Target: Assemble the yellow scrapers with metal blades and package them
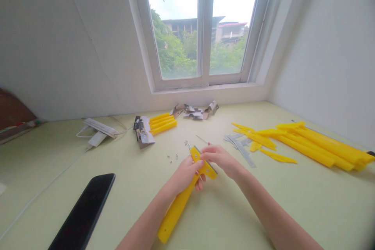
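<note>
Lying at the left, a black phone point(84, 207) sits apart from the work, with a white power strip point(101, 128) beyond it and a bundle of yellow rods point(163, 124) in card next along. Small metal bits point(177, 157) lie loose near the left hand point(184, 172), which is closed around a yellow tool point(179, 207) near its crosspiece point(212, 173), over the middle of the table point(131, 187). Two pale fasteners point(195, 156) show on that crosspiece, so this piece seems largely put together, though their tightness cannot be judged. The right hand point(218, 159) has fingertips at the crosspiece; whether they pinch anything cannot be told. A thin metal rod point(201, 138) shows just beyond them. Farther right, grey strips point(244, 152), flat yellow pieces point(263, 139) and long yellow handles point(319, 149) lie apart, apparently not yet joined
</note>
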Available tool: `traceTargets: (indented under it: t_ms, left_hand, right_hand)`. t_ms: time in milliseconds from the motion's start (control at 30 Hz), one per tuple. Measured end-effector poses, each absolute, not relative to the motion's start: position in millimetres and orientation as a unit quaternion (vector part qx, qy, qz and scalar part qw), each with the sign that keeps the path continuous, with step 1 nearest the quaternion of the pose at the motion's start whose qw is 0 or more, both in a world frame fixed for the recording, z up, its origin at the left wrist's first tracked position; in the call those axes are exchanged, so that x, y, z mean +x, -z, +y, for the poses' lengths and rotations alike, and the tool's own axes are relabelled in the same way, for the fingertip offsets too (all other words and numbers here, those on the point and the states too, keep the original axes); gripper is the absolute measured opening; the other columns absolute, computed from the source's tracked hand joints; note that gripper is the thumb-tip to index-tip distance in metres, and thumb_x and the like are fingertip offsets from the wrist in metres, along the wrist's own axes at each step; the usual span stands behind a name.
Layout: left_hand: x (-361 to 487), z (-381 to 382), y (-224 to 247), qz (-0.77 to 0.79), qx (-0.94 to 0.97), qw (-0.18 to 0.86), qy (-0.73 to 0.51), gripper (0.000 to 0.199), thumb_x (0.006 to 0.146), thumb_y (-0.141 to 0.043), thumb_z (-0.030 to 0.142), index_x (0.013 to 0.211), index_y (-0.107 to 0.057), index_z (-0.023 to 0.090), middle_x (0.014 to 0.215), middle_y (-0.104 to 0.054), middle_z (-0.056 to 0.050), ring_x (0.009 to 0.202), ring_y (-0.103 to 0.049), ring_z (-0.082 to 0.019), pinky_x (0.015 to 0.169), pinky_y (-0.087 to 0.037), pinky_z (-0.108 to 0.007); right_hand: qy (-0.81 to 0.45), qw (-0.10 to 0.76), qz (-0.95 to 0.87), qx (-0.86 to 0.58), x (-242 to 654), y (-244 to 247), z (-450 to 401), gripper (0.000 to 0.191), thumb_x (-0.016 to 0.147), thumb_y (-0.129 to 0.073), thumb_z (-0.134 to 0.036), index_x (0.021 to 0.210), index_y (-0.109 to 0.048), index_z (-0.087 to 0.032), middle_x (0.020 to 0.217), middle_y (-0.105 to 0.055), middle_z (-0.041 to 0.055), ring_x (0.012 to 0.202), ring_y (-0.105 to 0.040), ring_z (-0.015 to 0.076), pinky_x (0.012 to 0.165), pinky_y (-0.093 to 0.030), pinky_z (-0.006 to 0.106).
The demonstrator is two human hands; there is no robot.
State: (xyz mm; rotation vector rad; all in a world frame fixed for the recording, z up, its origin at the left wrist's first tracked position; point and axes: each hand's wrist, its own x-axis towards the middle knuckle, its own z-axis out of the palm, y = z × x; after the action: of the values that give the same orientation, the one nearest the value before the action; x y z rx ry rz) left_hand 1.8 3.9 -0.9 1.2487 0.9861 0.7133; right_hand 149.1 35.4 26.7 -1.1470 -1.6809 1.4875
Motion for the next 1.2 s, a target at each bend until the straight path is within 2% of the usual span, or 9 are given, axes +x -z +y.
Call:
traceTargets:
  t_ms: [100, 167, 267, 367, 533, 733, 967, 1100, 1200]
  left_hand:
    - [-1.2, 1.5, 1.3, 0.482, 0.597, 0.552, -0.327, 0.046, 0.078, -0.039, 0.049, 0.110, -0.040, 0.016, 0.080, -0.058, -0.006, 0.049, -0.054, -0.012, 0.047, -0.044, -0.026]
    - [-2.8, -2.6, -4.5, 0.523, 0.647, 0.431, -0.349, 0.050, 0.079, -0.039, 0.047, 0.121, -0.035, 0.019, 0.098, -0.055, -0.009, 0.058, -0.055, -0.013, 0.059, -0.046, -0.030]
    - [-3.6, -9.7, -18.9, 0.535, 0.733, 0.240, -0.345, 0.055, 0.079, -0.042, 0.040, 0.131, -0.026, 0.027, 0.124, -0.042, -0.010, 0.073, -0.055, -0.015, 0.074, -0.044, -0.035]
    - [-4.3, -15.2, -29.6, 0.480, 0.821, 0.165, -0.261, 0.049, 0.080, -0.044, 0.032, 0.127, -0.034, 0.038, 0.137, -0.028, -0.005, 0.083, -0.056, -0.018, 0.077, -0.044, -0.037]
    - [-7.5, -17.7, -27.4, 0.453, 0.873, 0.105, -0.150, 0.048, 0.079, -0.046, 0.024, 0.124, -0.040, 0.038, 0.140, -0.026, -0.006, 0.088, -0.058, -0.022, 0.078, -0.045, -0.041]
    - [-5.2, -18.0, -26.9, 0.451, 0.884, 0.063, -0.103, 0.058, 0.074, -0.045, 0.009, 0.125, -0.039, 0.037, 0.142, -0.023, -0.005, 0.092, -0.058, -0.022, 0.076, -0.047, -0.036]
    - [0.3, -19.8, -24.2, 0.458, 0.879, 0.061, -0.119, 0.058, 0.075, -0.037, 0.004, 0.124, -0.038, 0.036, 0.141, -0.025, -0.006, 0.084, -0.060, -0.019, 0.071, -0.047, -0.033]
    - [2.3, -20.1, -21.0, 0.463, 0.879, 0.045, -0.107, 0.066, 0.070, -0.037, -0.001, 0.124, -0.037, 0.037, 0.138, -0.027, -0.006, 0.069, -0.059, -0.015, 0.063, -0.046, -0.031]
    - [4.2, -20.9, -21.2, 0.465, 0.878, 0.044, -0.107, 0.065, 0.067, -0.038, -0.001, 0.121, -0.041, 0.035, 0.134, -0.033, -0.007, 0.067, -0.058, -0.014, 0.062, -0.045, -0.030]
  right_hand:
    - [-0.544, 0.317, -0.638, -0.443, 152.2, -23.5, 37.9, 0.013, 0.063, -0.051, -0.023, 0.056, -0.057, -0.014, 0.053, -0.047, -0.0027, 0.055, -0.041, 0.0097, 0.054, -0.031, 0.022]
    - [-0.526, 0.329, -0.635, -0.459, 155.5, -22.0, 40.4, 0.014, 0.063, -0.051, -0.023, 0.052, -0.053, -0.014, 0.053, -0.043, -0.0034, 0.054, -0.038, 0.0090, 0.053, -0.029, 0.022]
    - [-0.529, 0.336, -0.617, -0.475, 161.7, -21.6, 44.1, 0.015, 0.062, -0.052, -0.024, 0.050, -0.049, -0.015, 0.051, -0.039, -0.0046, 0.052, -0.035, 0.0085, 0.051, -0.029, 0.022]
    - [-0.543, 0.344, -0.603, -0.472, 167.4, -20.4, 47.5, 0.013, 0.061, -0.053, -0.024, 0.052, -0.049, -0.016, 0.050, -0.038, -0.0055, 0.050, -0.035, 0.0080, 0.049, -0.028, 0.022]
    - [-0.539, 0.342, -0.599, -0.483, 171.8, -14.0, 52.7, 0.014, 0.061, -0.051, -0.023, 0.050, -0.045, -0.016, 0.048, -0.033, -0.0068, 0.048, -0.031, 0.0071, 0.047, -0.025, 0.021]
    - [-0.539, 0.340, -0.594, -0.491, 171.6, -15.4, 53.3, 0.015, 0.059, -0.051, -0.025, 0.050, -0.043, -0.017, 0.047, -0.029, -0.0074, 0.047, -0.027, 0.0068, 0.046, -0.021, 0.022]
    - [-0.539, 0.339, -0.590, -0.496, 169.6, -21.8, 49.9, 0.016, 0.058, -0.052, -0.027, 0.049, -0.044, -0.017, 0.048, -0.031, -0.0064, 0.047, -0.029, 0.0071, 0.046, -0.022, 0.022]
    - [-0.540, 0.343, -0.586, -0.498, 168.8, -22.5, 49.1, 0.013, 0.058, -0.052, -0.024, 0.049, -0.045, -0.016, 0.049, -0.033, -0.0061, 0.048, -0.030, 0.0070, 0.046, -0.023, 0.022]
    - [-0.543, 0.344, -0.587, -0.492, 168.9, -22.3, 49.4, 0.012, 0.059, -0.052, -0.022, 0.051, -0.047, -0.016, 0.050, -0.034, -0.0059, 0.050, -0.031, 0.0071, 0.047, -0.024, 0.022]
